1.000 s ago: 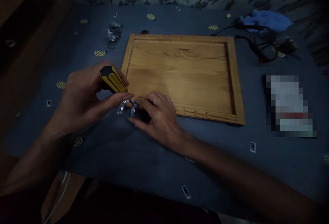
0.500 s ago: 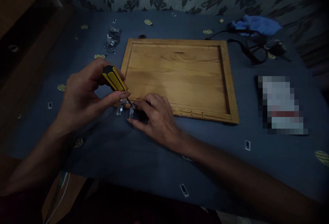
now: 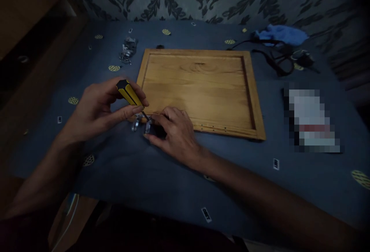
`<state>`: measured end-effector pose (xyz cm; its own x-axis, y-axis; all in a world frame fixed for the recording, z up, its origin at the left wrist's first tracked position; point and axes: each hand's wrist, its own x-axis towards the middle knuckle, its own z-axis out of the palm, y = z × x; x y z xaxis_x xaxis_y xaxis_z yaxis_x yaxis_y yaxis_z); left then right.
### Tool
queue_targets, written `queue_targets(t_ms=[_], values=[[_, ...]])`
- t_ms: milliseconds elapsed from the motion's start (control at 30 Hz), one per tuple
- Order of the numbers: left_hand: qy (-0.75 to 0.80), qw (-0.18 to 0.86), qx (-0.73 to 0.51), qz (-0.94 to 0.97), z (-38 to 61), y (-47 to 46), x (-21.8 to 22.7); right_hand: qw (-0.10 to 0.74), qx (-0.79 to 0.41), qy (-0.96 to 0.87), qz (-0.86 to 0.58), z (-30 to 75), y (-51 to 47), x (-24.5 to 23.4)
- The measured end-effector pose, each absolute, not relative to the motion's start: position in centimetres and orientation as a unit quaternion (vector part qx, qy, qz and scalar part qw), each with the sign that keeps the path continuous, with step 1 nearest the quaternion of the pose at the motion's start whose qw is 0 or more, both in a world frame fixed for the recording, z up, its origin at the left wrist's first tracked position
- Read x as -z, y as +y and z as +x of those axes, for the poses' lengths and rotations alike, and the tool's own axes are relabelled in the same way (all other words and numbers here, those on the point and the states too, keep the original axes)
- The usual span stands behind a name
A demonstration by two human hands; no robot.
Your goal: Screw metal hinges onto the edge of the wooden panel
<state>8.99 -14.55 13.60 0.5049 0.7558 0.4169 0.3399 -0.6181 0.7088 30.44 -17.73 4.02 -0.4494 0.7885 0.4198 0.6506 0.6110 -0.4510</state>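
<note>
My left hand [image 3: 101, 109] grips a yellow and black screwdriver [image 3: 129, 93] between thumb and fingers. Its shaft slants down to a metal cabinet hinge [image 3: 148, 126] at the near left edge of a framed wooden panel [image 3: 196, 86]. My right hand [image 3: 176, 134] bends round the hinge, thumb below and index finger above, and its other fingers rest on the panel's near rail. Another curved metal part [image 3: 135, 124] of the hinge hardware sticks out just to the left. The screwdriver's tip and any screw under it are too small to make out.
Loose metal hinges [image 3: 127, 50] lie behind the panel's left corner. To the right are dark eyeglasses [image 3: 283, 65], a blue cloth [image 3: 280, 35] and a blurred-out flat packet [image 3: 312, 120]. A patterned cloth [image 3: 245, 182] covers the surface, with a patterned wall behind.
The camera view has shifted slightly. The screwdriver stays at the hinge, its handle turned a little in my left hand. My right hand keeps its place.
</note>
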Motion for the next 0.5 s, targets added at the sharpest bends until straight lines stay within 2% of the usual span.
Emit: queue_targets(t_ms=[167, 333, 500], values=[[0.352, 0.277, -0.367, 0.815, 9.3, -14.5, -13.2, 0.291, -0.113, -0.846, -0.432, 30.5, -17.9, -4.0], [0.296, 0.234, -0.378, 0.846, 9.4, -13.7, -12.7, 0.300, -0.109, -0.846, -0.427, 30.6, -17.9, -4.2], [0.333, 0.215, -0.422, 0.816, 9.6, -13.8, -12.5, 0.310, -0.110, -0.846, -0.420, 30.6, -17.9, -4.2]])
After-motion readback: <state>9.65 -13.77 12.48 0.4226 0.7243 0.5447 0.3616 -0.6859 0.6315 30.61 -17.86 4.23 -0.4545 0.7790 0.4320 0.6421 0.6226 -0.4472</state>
